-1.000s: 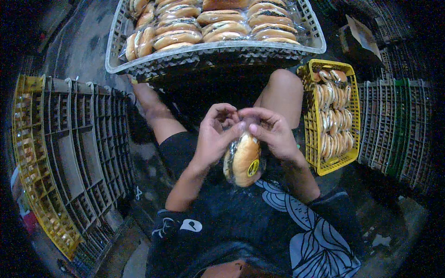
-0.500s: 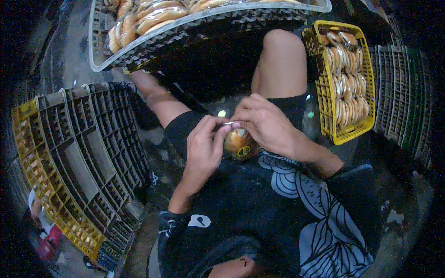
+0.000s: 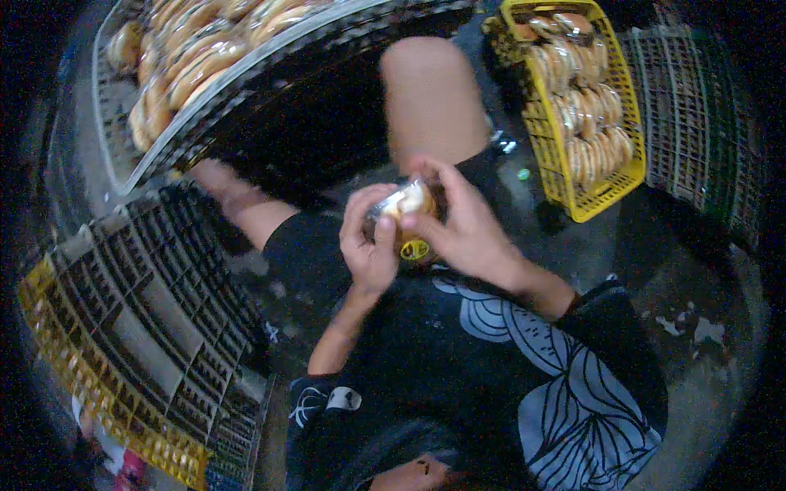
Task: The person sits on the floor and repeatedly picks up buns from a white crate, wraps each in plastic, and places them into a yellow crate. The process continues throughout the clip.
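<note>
Between my two hands, above my lap, is a bread bun (image 3: pixel 416 200) in a clear plastic bag with a round yellow label on its lower part. My left hand (image 3: pixel 368 237) is wrapped round the bag's left side, thumb on the plastic. My right hand (image 3: pixel 463 225) grips the other side, its thumb across the front and its fingers behind the far end. Some fingertips are hidden behind the bun, and the far end is blurred.
A grey crate (image 3: pixel 123 176) of bagged buns stands ahead at the upper left. To the right, a yellow crate (image 3: pixel 585 211) holds rows of bagged buns beside stacked crates (image 3: pixel 696 123). More stacked crates (image 3: pixel 147 327) rise on my left.
My fingers have moved from pinching at the bag's far end to holding the bun from both sides. The crates ahead and at right now sit further left and higher as the view turned.
</note>
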Motion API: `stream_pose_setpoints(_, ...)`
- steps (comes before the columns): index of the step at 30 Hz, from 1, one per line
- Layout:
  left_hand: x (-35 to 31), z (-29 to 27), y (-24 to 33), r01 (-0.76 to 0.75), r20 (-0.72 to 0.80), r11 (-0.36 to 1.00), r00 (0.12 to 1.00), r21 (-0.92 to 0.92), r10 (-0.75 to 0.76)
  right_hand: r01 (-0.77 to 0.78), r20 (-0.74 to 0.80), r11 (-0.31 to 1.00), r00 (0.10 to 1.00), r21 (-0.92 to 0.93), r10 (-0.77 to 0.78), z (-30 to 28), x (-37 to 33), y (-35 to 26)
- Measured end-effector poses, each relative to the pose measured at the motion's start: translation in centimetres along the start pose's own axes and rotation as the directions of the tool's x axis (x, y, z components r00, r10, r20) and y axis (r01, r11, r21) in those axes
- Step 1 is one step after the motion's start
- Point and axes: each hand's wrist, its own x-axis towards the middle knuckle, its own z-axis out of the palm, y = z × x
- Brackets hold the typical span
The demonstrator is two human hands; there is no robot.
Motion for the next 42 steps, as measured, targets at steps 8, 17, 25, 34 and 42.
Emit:
stream_pose_setpoints(8,4.1,1.3,1.8,0.045,-0.276,0.990,0.958,-0.130,-0.080,-0.539,-0.334,0.593,0.840,-0.597,0.428,-7.3,4.9,24.2)
stream_pose_setpoints(17,3.6,-1.7,0.0,0.188,-0.421,0.981,0.887,-0.045,-0.189,-0.500,-0.190,0.568,0.835,-0.654,0.517,-8.6,-2.9,35.6)
stream_pose_setpoints(25,5.8,-2.3,-0.1,-0.167,-0.378,0.885,0.858,0.435,0.348,0.071,0.086,0.993,0.993,0.094,-0.080,-11.1,4.3,10.2)
stream_pose_setpoints(34,8.2,-2.1,3.5,-0.709,-0.055,0.574,0.609,0.411,0.792,0.068,0.597,0.986,0.789,0.151,-0.146,-5.0,13.9,-3.8)
stream_pose_setpoints(42,9.9,-2.9,2.4,-0.150,-0.362,0.922,0.888,0.358,0.285,-0.232,0.385,0.734,0.922,0.638,-0.043,-0.6,15.7,-2.2)
